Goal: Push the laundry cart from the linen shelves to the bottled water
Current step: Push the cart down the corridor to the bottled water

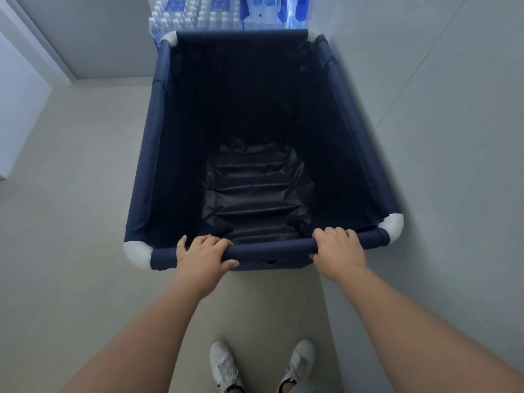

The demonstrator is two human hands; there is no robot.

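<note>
The laundry cart (158, 154) is a deep navy fabric bin on a tube frame with white corner joints, and it fills the middle of the view. Its inside is dark and holds only a crumpled liner at the bottom. My left hand (202, 253) is wrapped over the near top rail, left of centre. My right hand (337, 249) grips the same rail near the right corner. Packs of bottled water (195, 15) are stacked just beyond the cart's far rail, at the top of the view.
A grey wall (439, 137) runs close along the cart's right side. Pale floor (79, 208) lies to the left, with a wall and a door frame (42, 41) at the far left. My white shoes (226, 367) stand behind the cart.
</note>
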